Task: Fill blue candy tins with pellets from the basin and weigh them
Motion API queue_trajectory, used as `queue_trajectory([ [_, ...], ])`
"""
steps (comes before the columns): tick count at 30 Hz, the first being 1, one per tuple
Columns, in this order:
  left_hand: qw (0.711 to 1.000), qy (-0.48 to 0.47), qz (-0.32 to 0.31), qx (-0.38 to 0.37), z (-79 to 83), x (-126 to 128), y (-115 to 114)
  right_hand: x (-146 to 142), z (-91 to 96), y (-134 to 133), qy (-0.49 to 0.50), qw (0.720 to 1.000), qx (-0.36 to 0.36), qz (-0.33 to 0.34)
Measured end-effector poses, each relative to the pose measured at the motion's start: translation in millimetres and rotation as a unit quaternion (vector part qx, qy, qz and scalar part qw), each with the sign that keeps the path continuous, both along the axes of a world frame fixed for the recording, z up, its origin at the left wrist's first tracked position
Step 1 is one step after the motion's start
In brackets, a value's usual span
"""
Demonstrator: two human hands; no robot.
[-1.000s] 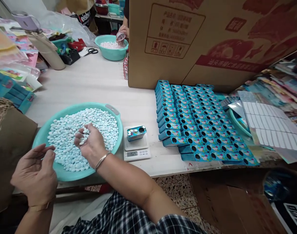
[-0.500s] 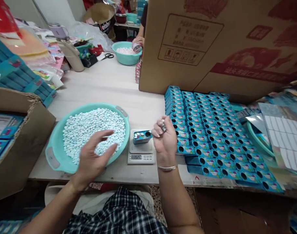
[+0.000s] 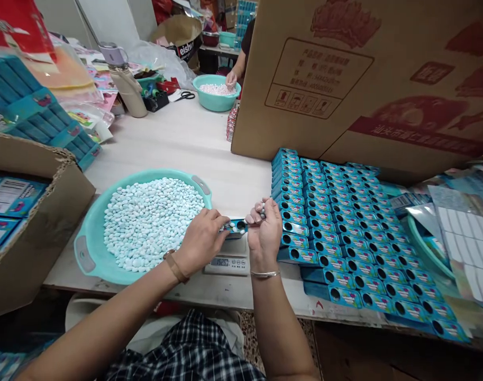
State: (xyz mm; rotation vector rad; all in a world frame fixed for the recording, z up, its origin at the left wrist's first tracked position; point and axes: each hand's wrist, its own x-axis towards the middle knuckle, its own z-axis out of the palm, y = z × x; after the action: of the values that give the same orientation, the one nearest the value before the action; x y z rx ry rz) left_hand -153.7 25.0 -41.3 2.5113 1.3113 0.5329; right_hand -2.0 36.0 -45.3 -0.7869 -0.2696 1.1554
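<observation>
My left hand (image 3: pixel 203 237) is at the left end of a small blue candy box (image 3: pixel 235 234), its fingertips closed on a few pale candies (image 3: pixel 233 226) lying on the box top. The box stands on a white digital scale (image 3: pixel 227 266), partly hidden by my left hand. Beside the box's right end, my right hand (image 3: pixel 266 227) is turned palm up, its fingers curled round several candies. To the left, a turquoise basin (image 3: pixel 86 211) holds a heap of pale blue and white candies (image 3: pixel 149 222).
Rows of blue candy boxes (image 3: pixel 344 233) with round holes stand at the right. Behind them rises a large cardboard carton (image 3: pixel 304 127). An open carton (image 3: pixel 66 196) is at the left. A bottle (image 3: pixel 128 90), scissors (image 3: pixel 184 96) and another person's hand (image 3: pixel 232 78) over a second basin (image 3: pixel 215 103) are farther back.
My left hand has moved right from above the basin to the box on the scale, and its spread fingers have closed. My right hand stays beside the box, still holding candies.
</observation>
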Motion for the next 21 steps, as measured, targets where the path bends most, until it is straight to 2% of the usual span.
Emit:
queue_trajectory([
  [7,1.0,-0.008,0.002,-0.017,-1.9,3,3,23,-1.0,2,0.104,0.994,-0.012,0.02],
  [11,0.999,-0.009,-0.02,-0.048,-1.2,10,8,35,-1.7,-7,0.103,0.995,-0.01,0.011],
  [16,0.997,0.024,-0.051,-0.059,3.0,30,14,42,-10.7,-19,0.107,0.994,-0.015,0.01],
  [21,0.996,0.006,-0.052,-0.077,8.3,45,24,46,-16.5,-25,0.087,0.996,-0.021,0.016],
])
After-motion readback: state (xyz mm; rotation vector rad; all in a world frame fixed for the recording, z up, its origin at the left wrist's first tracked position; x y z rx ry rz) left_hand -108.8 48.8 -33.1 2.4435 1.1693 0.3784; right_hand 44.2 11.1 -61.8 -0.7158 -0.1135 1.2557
